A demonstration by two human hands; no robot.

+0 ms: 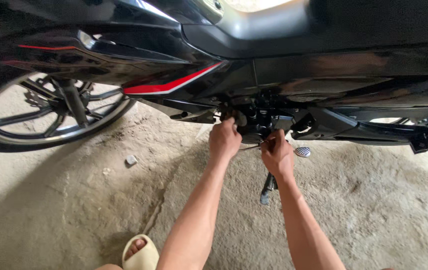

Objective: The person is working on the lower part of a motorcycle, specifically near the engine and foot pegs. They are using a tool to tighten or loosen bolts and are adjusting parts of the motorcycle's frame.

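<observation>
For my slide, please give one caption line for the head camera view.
Both hands, left and right, reach under a black motorcycle at its engine, above a concrete floor.

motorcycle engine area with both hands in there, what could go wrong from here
1. Both the left hand and right hand are bare and pressed in among dark engine parts; fingers could get pinched or scraped.
2. The motorcycle seems to rest on a thin side stand on uneven dirt floor; pulling hard might tip it.
3. The foot in an open sandal sits close by, unprotected if something drops.
</observation>
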